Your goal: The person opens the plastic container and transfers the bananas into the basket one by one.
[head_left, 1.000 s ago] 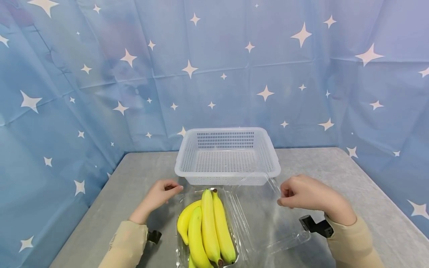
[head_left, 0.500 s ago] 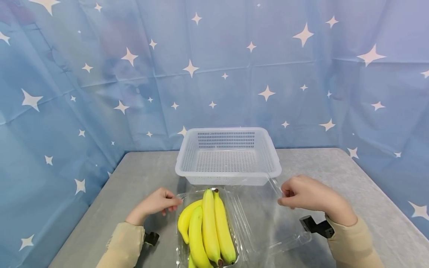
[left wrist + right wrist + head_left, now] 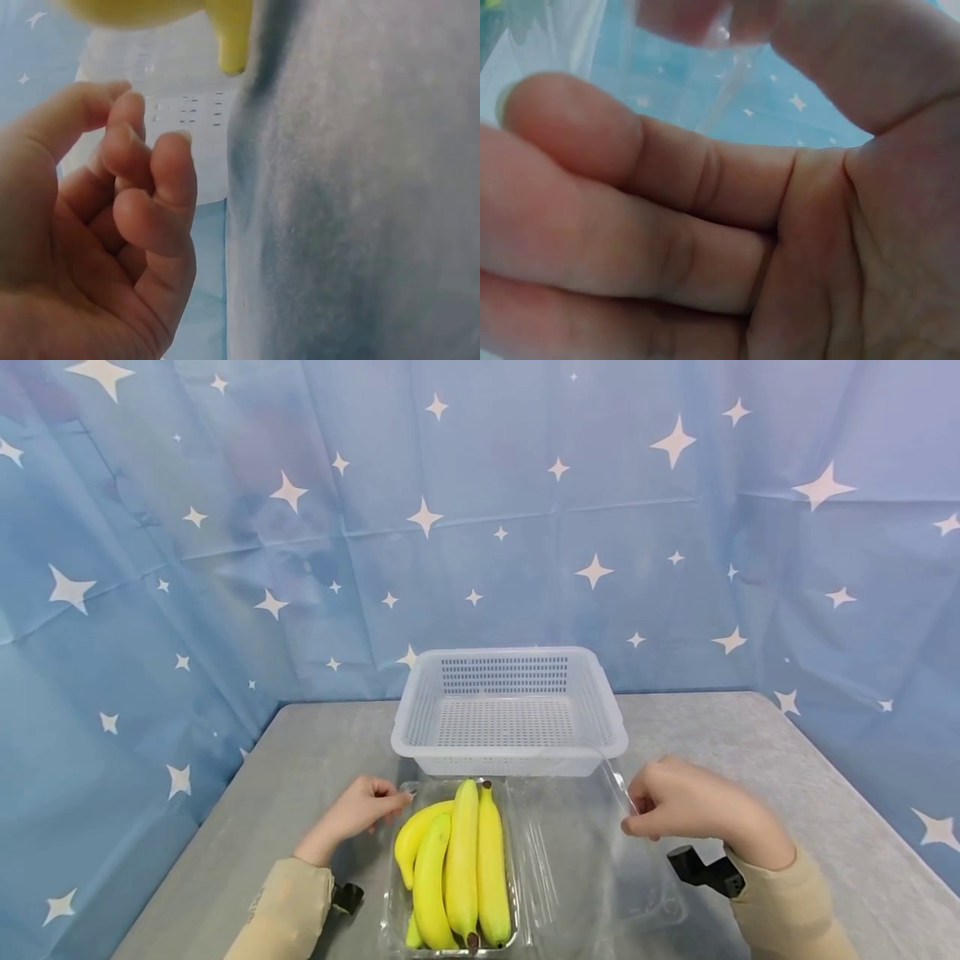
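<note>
Several yellow bananas point(image 3: 462, 868) lie in the base of a clear plastic clamshell container point(image 3: 515, 877), whose lid point(image 3: 577, 843) is folded out to the right. My left hand point(image 3: 357, 814) pinches the base's far left corner between thumb and index finger. In the left wrist view, the thumb and index tips of the left hand point(image 3: 127, 195) meet, with the other fingers curled. At the lid's right edge, my right hand point(image 3: 686, 802) pinches the clear plastic. The right wrist view has this plastic point(image 3: 724, 34) between thumb and index finger.
Behind the container stands a white perforated basket point(image 3: 510, 752) with nothing in it. The grey table point(image 3: 315, 752) extends to both sides, and a blue star-patterned curtain point(image 3: 480, 527) hangs around its back and sides.
My left hand has come from just beside the container's corner to pinching it. The container and its bananas have turned slightly and now lie straighter. The right hand stays at the lid's edge.
</note>
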`<state>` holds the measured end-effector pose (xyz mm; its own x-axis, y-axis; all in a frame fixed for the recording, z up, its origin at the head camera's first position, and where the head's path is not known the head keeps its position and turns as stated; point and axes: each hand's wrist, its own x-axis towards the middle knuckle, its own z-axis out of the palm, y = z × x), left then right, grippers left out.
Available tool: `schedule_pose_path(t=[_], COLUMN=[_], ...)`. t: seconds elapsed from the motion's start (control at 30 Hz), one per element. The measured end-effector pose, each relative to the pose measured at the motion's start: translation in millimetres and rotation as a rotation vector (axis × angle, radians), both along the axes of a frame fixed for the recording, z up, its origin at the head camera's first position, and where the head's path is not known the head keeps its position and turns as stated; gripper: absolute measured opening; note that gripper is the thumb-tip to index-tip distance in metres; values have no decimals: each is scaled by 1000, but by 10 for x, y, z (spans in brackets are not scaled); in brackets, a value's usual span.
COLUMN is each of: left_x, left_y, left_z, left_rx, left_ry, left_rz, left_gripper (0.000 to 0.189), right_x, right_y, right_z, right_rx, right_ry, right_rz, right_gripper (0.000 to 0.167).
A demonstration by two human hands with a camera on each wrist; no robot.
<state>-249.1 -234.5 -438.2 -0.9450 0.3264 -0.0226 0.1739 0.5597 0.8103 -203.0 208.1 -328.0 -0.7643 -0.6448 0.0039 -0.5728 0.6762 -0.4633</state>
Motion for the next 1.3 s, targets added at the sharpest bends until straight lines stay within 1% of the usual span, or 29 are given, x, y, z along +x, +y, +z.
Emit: schedule_pose_path(t=[0.1, 0.27, 0.47, 0.67, 0.83, 1.1, 1.3], left_x=[-35, -105, -165, -183, -172, -162, -158], left_y=[14, 36, 64, 91, 100, 132, 114], left_z=[-21, -48, -53, -55, -66, -55, -75], left_rx=[4, 26, 43, 60, 48, 51, 56], left_ry=[7, 35, 22, 17, 5, -5, 8], left_rz=[28, 40, 66, 69, 93, 105, 104], left_gripper=[44, 43, 43, 41, 39, 38, 40], right_x=[13, 50, 93, 99, 101, 120, 140], right_y=[-28, -87, -107, -95, -53, 45, 72], right_z=[-20, -26, 10, 14, -48, -133, -197], right_rx=[-5, -1, 1, 11, 31, 37, 62], right_ry=[19, 57, 51, 49, 50, -65, -76], right_rz=[17, 27, 17, 17, 4, -20, -35], right_gripper=[31, 36, 40, 39, 37, 37, 35])
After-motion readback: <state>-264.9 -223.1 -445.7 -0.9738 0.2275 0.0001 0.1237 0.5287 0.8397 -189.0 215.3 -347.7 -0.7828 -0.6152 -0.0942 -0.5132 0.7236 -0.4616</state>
